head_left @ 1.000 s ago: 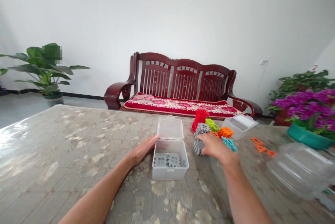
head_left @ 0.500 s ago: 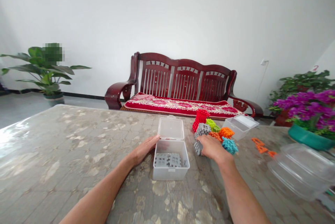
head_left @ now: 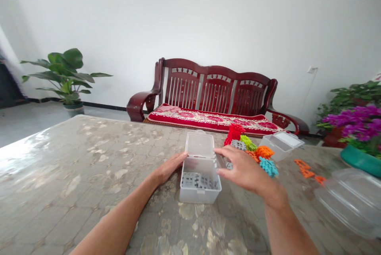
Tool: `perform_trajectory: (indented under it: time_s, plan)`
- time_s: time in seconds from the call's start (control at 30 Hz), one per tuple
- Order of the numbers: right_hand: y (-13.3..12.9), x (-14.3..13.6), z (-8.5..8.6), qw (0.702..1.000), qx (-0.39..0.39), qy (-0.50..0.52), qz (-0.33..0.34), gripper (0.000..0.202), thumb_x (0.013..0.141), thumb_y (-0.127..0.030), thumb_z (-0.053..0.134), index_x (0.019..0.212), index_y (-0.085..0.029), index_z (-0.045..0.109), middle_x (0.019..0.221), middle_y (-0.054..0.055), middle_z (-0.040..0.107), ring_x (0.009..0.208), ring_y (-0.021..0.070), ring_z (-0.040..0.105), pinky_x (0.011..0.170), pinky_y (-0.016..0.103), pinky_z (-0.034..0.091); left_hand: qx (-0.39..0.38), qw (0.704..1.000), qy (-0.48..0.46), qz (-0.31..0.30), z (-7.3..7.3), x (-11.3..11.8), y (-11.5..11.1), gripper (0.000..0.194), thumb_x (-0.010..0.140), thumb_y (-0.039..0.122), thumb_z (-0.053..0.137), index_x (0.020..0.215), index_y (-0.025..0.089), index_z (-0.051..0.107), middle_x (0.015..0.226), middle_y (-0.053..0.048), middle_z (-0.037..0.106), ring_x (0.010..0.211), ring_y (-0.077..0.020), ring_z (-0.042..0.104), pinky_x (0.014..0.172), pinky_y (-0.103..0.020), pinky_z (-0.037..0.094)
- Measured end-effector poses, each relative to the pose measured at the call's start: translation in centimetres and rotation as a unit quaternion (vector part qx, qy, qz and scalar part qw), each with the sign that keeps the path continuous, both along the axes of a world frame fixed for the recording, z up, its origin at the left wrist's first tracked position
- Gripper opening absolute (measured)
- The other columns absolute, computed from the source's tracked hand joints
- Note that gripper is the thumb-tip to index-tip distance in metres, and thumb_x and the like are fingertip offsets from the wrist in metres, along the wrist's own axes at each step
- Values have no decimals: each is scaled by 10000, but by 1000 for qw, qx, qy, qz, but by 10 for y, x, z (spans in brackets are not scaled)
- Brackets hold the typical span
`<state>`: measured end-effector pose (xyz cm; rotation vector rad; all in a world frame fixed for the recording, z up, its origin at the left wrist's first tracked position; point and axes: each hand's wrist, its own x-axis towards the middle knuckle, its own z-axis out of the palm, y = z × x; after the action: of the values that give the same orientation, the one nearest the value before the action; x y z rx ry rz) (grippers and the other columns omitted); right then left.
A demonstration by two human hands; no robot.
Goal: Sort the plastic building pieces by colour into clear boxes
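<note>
A clear plastic box [head_left: 200, 197] stands on the table with its hinged lid [head_left: 200, 145] tipped back. Inside lie several grey notched building pieces [head_left: 196, 180]. My left hand [head_left: 172, 167] holds the box at its rear left corner, fingertips by the hinge. At the right rim is my right hand [head_left: 238, 166], with thumb and fingers closed about a grey notched piece [head_left: 216, 160] that is mostly hidden. Behind this hand sits a pile of building pieces: red [head_left: 234, 134], grey [head_left: 238, 144], lime green [head_left: 247, 142], orange [head_left: 264, 152] and blue [head_left: 268, 166].
A second clear box [head_left: 276, 147] stands open behind the pile. Loose orange pieces [head_left: 304, 169] lie to the right, near a large clear container [head_left: 351, 203]. Purple flowers in a teal pot [head_left: 360, 159] stand at the table's right edge. Beyond the table is a wooden bench [head_left: 214, 92].
My right hand has come left from the grey pile to the box's right rim, bringing a grey piece. My left hand stays on the box. The whole view has shifted slightly.
</note>
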<state>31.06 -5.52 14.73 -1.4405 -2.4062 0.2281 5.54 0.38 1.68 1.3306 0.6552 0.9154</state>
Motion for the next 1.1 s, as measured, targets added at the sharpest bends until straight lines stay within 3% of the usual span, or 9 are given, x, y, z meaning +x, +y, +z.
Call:
perform_trajectory:
  time_s: [0.23, 0.37, 0.47, 0.57, 0.73, 0.93, 1.1]
  plan:
    - [-3, -37, -22, 993, -8, -19, 116, 509, 769, -219, 681, 1275, -219, 633, 1228, 79, 666, 1132, 232, 590, 998, 333, 435, 0, 1000, -13, -4, 3, 1, -3, 522, 958, 548, 485, 1230, 148, 679, 1284, -89, 686, 1244, -321, 577, 1138, -472, 356]
    - [6, -49, -37, 990, -5, -21, 137, 460, 789, -166, 652, 1248, -189, 647, 1242, 82, 664, 1172, 227, 570, 1038, 329, 411, -10, 999, -34, -11, 3, 3, -2, 555, 960, 563, 471, 1272, 142, 654, 1298, -90, 677, 1283, -322, 542, 1153, -480, 334]
    - [8, -51, -37, 991, 9, -7, 133, 438, 797, -155, 645, 1233, -197, 656, 1262, 73, 659, 1178, 216, 570, 1034, 319, 412, -19, 999, -44, -12, 2, 3, 0, 558, 946, 571, 494, 1273, 147, 655, 1288, -85, 682, 1283, -322, 542, 1148, -475, 340]
    - [10, -39, -26, 996, 16, 2, 88, 399, 820, -152, 616, 1213, -206, 666, 1229, 65, 678, 1138, 204, 599, 1010, 313, 425, -31, 998, -51, -18, 2, 4, -1, 537, 946, 562, 499, 1256, 157, 666, 1260, -82, 699, 1256, -316, 568, 1122, -456, 373]
    - [20, 8, -16, 998, -2, -50, -49, 471, 799, -148, 597, 1266, -206, 627, 1286, 83, 652, 1188, 231, 586, 1029, 346, 401, -20, 998, -51, 10, 5, 4, -3, 512, 903, 560, 584, 1190, 151, 696, 1164, -96, 736, 1136, -303, 635, 1034, -406, 439]
    - [34, 41, -38, 967, -115, -183, -133, 556, 672, -101, 677, 1217, -208, 646, 1280, 118, 643, 1195, 297, 582, 946, 351, 430, -41, 998, -31, 29, 4, 1, 1, 496, 830, 579, 674, 1016, 123, 732, 931, -82, 759, 821, -228, 675, 773, -296, 494]
    - [42, 40, -53, 957, -111, -231, -137, 531, 669, -65, 656, 1182, -200, 651, 1237, 120, 660, 1159, 293, 604, 872, 333, 455, -71, 996, -46, 36, 5, 2, 0, 468, 780, 569, 731, 961, 137, 733, 870, -77, 759, 798, -215, 674, 756, -280, 491]
